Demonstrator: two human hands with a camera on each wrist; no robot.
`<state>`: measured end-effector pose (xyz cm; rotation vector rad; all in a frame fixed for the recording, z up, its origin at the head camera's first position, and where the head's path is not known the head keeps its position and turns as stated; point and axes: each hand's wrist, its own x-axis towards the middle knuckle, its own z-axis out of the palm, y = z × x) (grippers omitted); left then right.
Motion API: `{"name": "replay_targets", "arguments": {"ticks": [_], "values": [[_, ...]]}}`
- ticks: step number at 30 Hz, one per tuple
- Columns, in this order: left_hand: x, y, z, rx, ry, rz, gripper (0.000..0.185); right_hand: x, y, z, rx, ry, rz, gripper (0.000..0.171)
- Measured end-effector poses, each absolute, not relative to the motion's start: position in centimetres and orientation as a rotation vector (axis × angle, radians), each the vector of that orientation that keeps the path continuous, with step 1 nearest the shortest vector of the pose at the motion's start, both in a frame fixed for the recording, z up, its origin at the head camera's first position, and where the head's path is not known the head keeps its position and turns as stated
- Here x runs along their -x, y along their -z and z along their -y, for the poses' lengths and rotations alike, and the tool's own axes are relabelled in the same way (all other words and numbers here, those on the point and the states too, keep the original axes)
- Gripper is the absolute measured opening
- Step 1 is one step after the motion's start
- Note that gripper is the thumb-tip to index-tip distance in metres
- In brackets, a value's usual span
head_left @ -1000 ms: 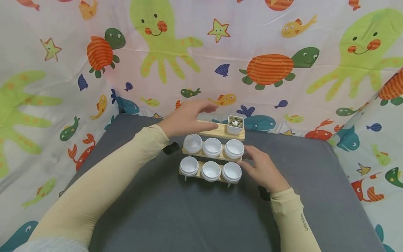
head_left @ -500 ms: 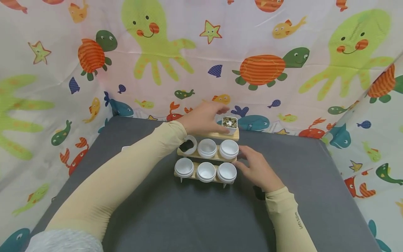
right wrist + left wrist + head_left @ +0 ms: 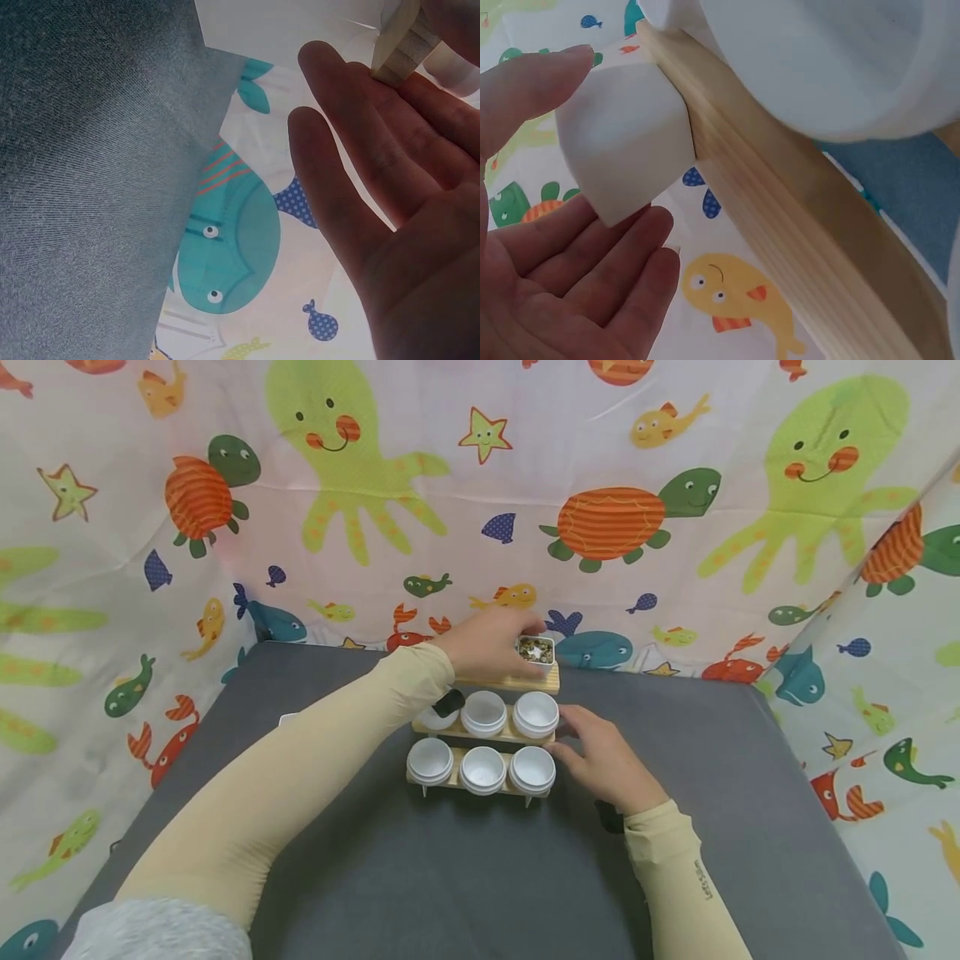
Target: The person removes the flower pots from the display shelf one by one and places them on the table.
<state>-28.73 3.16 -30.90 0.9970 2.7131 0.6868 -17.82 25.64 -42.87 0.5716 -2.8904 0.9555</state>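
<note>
A three-tier wooden rack [image 3: 545, 681] stands at the back middle of the grey table. Its two lower tiers hold white round cups [image 3: 483, 712]. On the top tier sits a small square white pot [image 3: 537, 650] filled with pebbles. My left hand [image 3: 516, 645] is at the pot's left side. In the left wrist view the thumb lies along the pot's [image 3: 641, 127] upper edge and the fingers [image 3: 600, 277] lie under it, so the left hand [image 3: 619, 142] pinches it. My right hand [image 3: 573, 731] has straight fingers against the rack's right end. That wooden end [image 3: 405, 41] rests on the right fingertips [image 3: 352, 82].
The grey cloth table [image 3: 480, 877] is walled on three sides by a sea-animal print curtain [image 3: 600, 518]. A small white object [image 3: 287, 719] peeks out beside my left forearm. My left arm crosses above the leftmost cup of the middle tier.
My left hand has moved right along the top tier and closed in on the square pot. The right hand stays at the rack's right end.
</note>
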Motion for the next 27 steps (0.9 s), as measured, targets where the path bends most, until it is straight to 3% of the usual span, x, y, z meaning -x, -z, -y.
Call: {"name": "replay_targets", "arguments": {"ticks": [16,27], "values": [[28.3,31.4,-2.2,-1.016,-0.707,-2.728,0.06,18.1,43.5,-25.6,-0.562,-0.998,2.88,0.056],[27.3,30.1,1.0,-1.013,-0.769,-2.731,0.059,18.7,44.9,-26.6,-0.369,-1.363,2.872,0.063]]}}
